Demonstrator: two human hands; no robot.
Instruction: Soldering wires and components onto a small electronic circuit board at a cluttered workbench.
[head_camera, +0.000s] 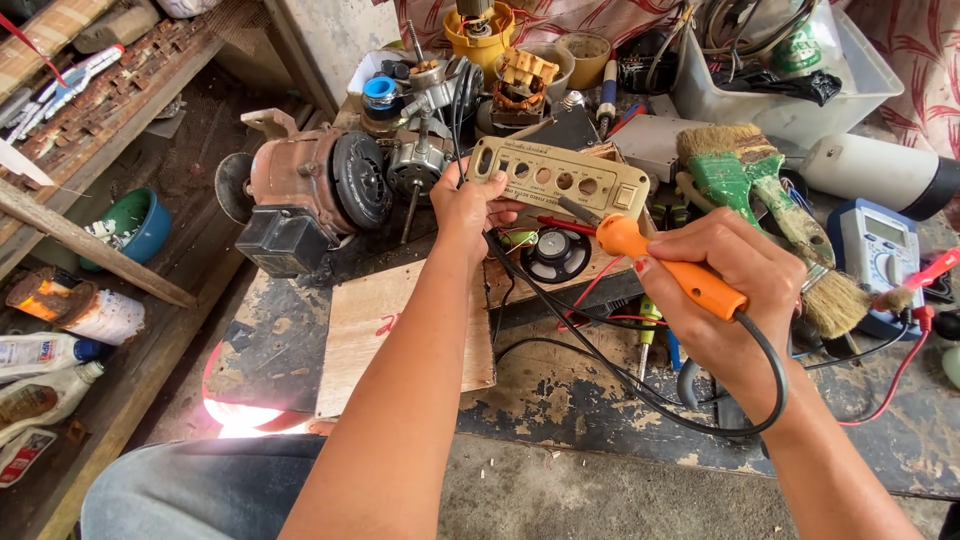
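My left hand (470, 205) grips the lower left edge of a beige plastic control panel (560, 175) with a row of round holes, held tilted above the bench. My right hand (725, 290) is closed around an orange-handled soldering iron (665, 262); its metal tip points up-left toward the panel's underside. A black cord (600, 360) runs from the iron's handle and loops over the bench. Under the panel lies a small round black speaker (556, 254) with red wires.
A rusty electric motor (310, 190) sits at left beside smaller motors (425, 125). Two worn paint brushes (770, 210), a blue multimeter (880, 250) with red leads, a white tub (790, 90) and a wooden board (390, 330) crowd the bench. Bottles (45, 375) lie on the floor at left.
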